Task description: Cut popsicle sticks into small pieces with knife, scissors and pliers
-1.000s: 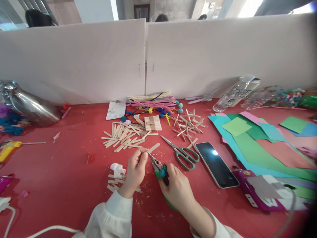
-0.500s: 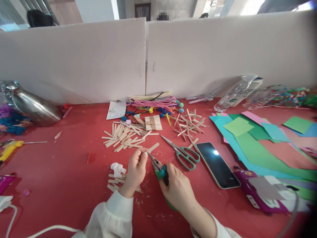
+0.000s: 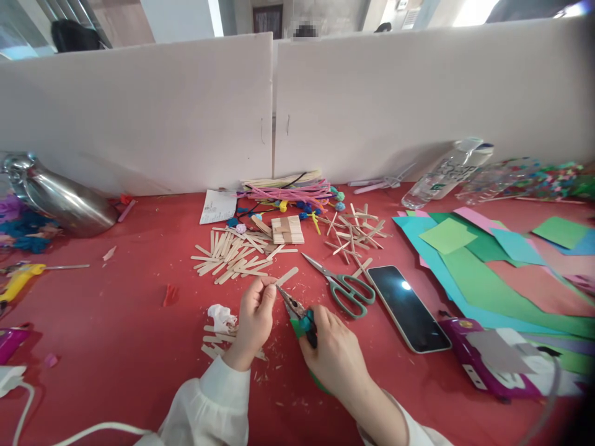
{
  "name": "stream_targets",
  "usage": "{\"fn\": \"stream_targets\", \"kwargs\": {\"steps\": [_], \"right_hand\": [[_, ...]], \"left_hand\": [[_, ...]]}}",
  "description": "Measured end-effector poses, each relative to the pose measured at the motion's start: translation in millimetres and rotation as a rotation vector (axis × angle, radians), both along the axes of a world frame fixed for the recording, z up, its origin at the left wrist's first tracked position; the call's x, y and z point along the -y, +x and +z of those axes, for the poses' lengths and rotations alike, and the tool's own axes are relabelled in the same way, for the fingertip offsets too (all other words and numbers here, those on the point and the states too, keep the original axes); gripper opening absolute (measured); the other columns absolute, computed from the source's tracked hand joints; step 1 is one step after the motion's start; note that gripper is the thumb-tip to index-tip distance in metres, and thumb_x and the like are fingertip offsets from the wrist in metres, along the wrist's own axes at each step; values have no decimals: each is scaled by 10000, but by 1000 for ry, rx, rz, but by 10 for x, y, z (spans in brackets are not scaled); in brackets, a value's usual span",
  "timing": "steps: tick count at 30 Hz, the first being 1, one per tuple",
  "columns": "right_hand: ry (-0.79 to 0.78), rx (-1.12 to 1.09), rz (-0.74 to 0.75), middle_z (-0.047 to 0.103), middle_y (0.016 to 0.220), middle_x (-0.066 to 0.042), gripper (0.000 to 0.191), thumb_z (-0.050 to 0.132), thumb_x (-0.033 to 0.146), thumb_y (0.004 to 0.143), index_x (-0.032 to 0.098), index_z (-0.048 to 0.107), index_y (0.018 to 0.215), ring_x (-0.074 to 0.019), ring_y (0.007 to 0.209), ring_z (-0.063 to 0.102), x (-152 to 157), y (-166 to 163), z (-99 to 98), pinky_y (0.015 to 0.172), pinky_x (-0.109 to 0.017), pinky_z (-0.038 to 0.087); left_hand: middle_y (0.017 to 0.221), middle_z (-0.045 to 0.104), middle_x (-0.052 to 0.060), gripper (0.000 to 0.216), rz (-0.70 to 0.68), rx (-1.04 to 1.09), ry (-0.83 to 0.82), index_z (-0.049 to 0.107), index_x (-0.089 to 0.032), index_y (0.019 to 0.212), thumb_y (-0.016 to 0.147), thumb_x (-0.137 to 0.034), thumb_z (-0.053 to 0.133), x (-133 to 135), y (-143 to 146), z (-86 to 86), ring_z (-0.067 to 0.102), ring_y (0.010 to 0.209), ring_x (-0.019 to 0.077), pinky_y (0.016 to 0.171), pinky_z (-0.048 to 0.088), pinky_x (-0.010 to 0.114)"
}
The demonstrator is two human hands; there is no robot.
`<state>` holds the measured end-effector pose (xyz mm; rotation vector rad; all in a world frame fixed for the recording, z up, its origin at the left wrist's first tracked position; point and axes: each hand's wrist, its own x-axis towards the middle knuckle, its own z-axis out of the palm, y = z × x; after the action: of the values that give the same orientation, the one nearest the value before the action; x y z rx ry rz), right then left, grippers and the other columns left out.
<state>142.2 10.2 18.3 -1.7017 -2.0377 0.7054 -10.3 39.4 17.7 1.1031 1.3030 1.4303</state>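
My left hand (image 3: pixel 256 316) is closed in a pinch, its fingertips at the near end of a pale wooden craft stick (image 3: pixel 287 276). My right hand (image 3: pixel 337 350) is wrapped round needle-nose pliers (image 3: pixel 294 307) with green and black handles. The pliers' tips meet the stick right beside my left thumb; the exact contact is too small to make out. Several shorter craft stick pieces (image 3: pixel 214 339) and a crumpled white tissue (image 3: pixel 222 318) lie left of my left wrist. Scissors with grey-green handles (image 3: pixel 352 297) rest beyond my right hand.
Loose craft sticks (image 3: pixel 227 254), a bundled stack (image 3: pixel 287 230) and crossed sticks (image 3: pixel 356 232) lie ahead. To the right are a phone (image 3: pixel 409 310), a purple device (image 3: pixel 493 362), coloured paper (image 3: pixel 502 272) and bottles (image 3: pixel 446 173). A metal jug (image 3: pixel 69 198) and glue gun (image 3: pixel 23 279) are left.
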Motion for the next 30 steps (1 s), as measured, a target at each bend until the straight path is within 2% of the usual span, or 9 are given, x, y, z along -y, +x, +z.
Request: {"fn": "stream_targets", "kwargs": {"steps": [5, 10, 12, 14, 16, 18, 24, 28, 30], "right_hand": [[-38, 5, 98, 487, 588, 11, 164, 453, 146, 614, 233, 363, 720, -173, 540, 484, 10, 21, -13, 517, -258, 319], [-8, -29, 135, 479, 567, 51, 121, 422, 163, 675, 245, 341, 715, -129, 487, 476, -34, 49, 40, 468, -210, 351], [40, 3, 84, 547, 638, 20, 111, 427, 190, 702, 231, 404, 803, -152, 536, 528, -73, 88, 24, 486, -228, 384], [102, 64, 12, 619, 789, -57, 224, 450, 214, 711, 200, 449, 934, -213, 677, 594, -116, 147, -17, 559, -278, 428], [157, 136, -51, 631, 929, -134, 309, 467, 214, 712, 164, 469, 1018, -285, 832, 606, -151, 209, -70, 657, -347, 447], [197, 204, -90, 627, 964, -169, 328, 478, 202, 722, 137, 494, 1043, -326, 887, 595, -175, 255, -121, 716, -401, 441], [283, 318, -112, 642, 890, -178, 336, 505, 184, 758, 93, 546, 1079, -345, 853, 578, -206, 286, -176, 723, -439, 426], [343, 285, -103, 629, 994, -186, 297, 461, 242, 844, 111, 560, 1091, -341, 919, 551, -207, 248, -113, 774, -448, 409], [354, 237, -43, 636, 1011, -157, 293, 438, 282, 880, 135, 566, 1099, -306, 928, 563, -190, 203, -88, 798, -411, 416]], "left_hand": [[543, 278, -89, 224, 162, 139, 55, 521, -201, 838, 857, -424, 517, -131, -118, 23, 233, 445, 77, 413, 206, 177], [558, 381, -65, 232, 32, 180, 60, 533, -188, 817, 846, -418, 544, -91, -36, 58, 316, 470, 78, 448, 276, 189], [573, 408, -60, 221, -13, 174, 66, 543, -186, 838, 850, -407, 542, -58, -8, 74, 326, 473, 78, 455, 288, 194], [596, 446, -55, 220, -41, 161, 67, 549, -190, 892, 855, -406, 540, -43, -15, 85, 334, 473, 79, 454, 292, 197], [635, 499, -43, 238, -59, 143, 64, 548, -191, 950, 861, -411, 537, -47, -43, 86, 351, 480, 82, 456, 301, 202], [679, 547, -24, 252, -68, 125, 60, 548, -186, 968, 860, -414, 542, -59, -69, 80, 367, 488, 83, 457, 308, 206], [678, 591, -11, 252, -41, 100, 52, 535, -175, 881, 847, -424, 553, -82, -69, 74, 369, 463, 73, 453, 302, 207], [657, 602, -17, 275, -32, 94, 44, 509, -184, 846, 833, -453, 565, -90, -58, 74, 371, 437, 68, 435, 290, 201], [622, 598, -26, 295, -31, 87, 42, 493, -189, 836, 830, -476, 563, -93, -58, 63, 366, 419, 69, 424, 286, 198]]}}
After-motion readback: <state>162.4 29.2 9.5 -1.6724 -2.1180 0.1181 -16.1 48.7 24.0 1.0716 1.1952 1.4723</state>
